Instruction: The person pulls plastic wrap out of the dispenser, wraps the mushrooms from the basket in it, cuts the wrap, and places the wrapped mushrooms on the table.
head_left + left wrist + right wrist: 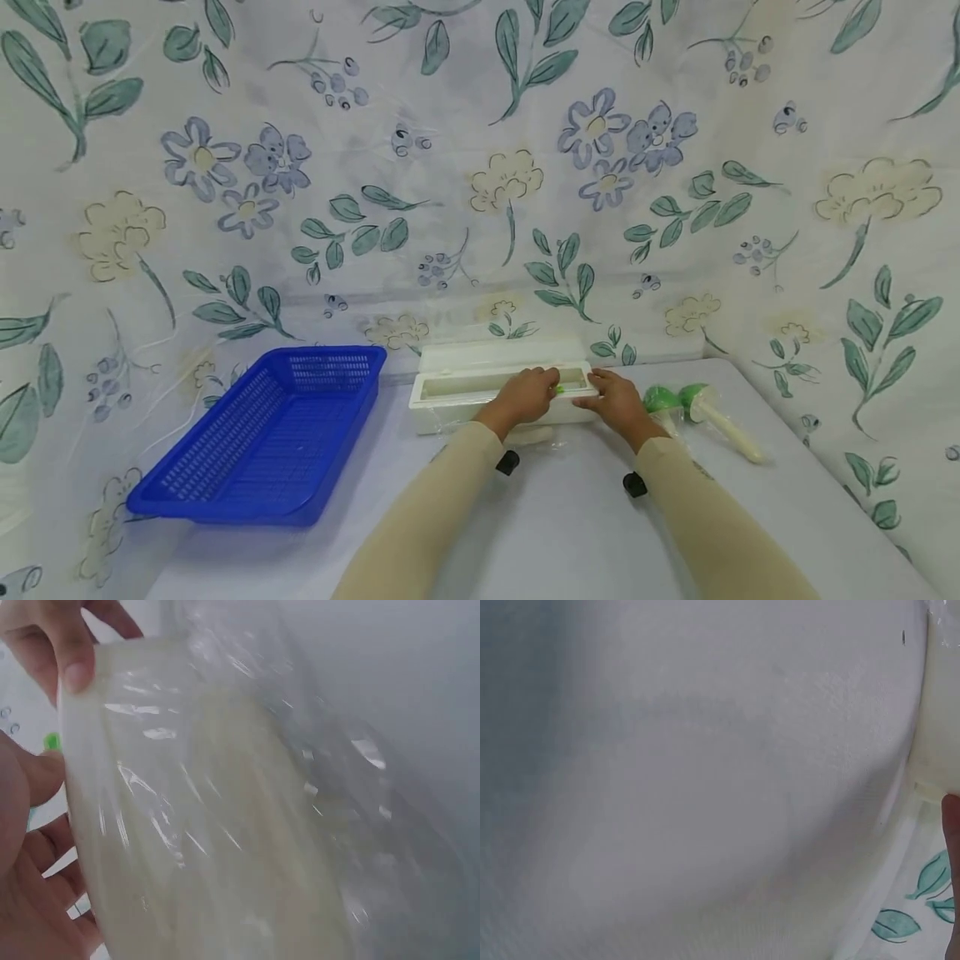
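A long white box (450, 417) stands at the back of the table, its lid (502, 353) raised behind it. My left hand (528, 394) reaches over the front rim near the right end, fingers inside, pinching a small green piece (559, 388) at the thumb tip. At the right end, my right hand (618, 400) grips the box, thumb on the front wall and fingers over the rim. In front of the box lies a pale long piece in clear plastic (247, 795). Most of the right hand is out of the right wrist view; one finger (952, 832) shows by the box.
An empty blue plastic basket (262, 450) sits on the left of the white table (577, 533). Right of the box lie two green-headed pieces with pale handles (731, 433), wrapped in clear plastic. A flower-patterned sheet (450, 208) hangs directly behind the table.
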Tool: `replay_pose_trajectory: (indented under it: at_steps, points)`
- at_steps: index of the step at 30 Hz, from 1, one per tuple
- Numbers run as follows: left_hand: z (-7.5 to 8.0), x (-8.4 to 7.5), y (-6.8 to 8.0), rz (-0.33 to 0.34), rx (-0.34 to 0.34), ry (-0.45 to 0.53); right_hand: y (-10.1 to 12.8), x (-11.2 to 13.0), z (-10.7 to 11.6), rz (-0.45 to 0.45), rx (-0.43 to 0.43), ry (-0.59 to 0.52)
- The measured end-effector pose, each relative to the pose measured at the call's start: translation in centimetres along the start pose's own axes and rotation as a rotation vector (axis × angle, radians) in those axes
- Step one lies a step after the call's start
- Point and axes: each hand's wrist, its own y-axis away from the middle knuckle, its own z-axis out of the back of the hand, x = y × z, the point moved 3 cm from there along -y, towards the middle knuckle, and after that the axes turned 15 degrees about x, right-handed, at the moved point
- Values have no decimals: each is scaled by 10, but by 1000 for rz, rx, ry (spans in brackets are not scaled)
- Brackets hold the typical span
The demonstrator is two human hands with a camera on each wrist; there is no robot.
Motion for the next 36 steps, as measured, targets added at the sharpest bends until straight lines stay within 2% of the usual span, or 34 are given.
replay_pose_trajectory:
  at_steps: [5,11,17,21,25,29,33,36]
  points:
    - [-1,18,13,-13,-8,-18,0,2,1,-37,25,-4]
    - [1,42,34,0,17,21,4,4,3,-27,36,-37]
    - [2,60,49,1,11,52,8,3,5,-44,39,-41]
    - [3,68,57,-27,39,35,5,5,0,-36,64,-65]
    - [9,83,67,-21,81,4,2,6,-5,-8,63,-56]
    - [11,107,85,-2,114,1,2,6,-6,-17,47,-53]
    - [10,132,109,30,106,12,5,4,-4,-22,45,-46]
    - [13,144,124,57,103,-13,6,3,-2,-9,40,-34]
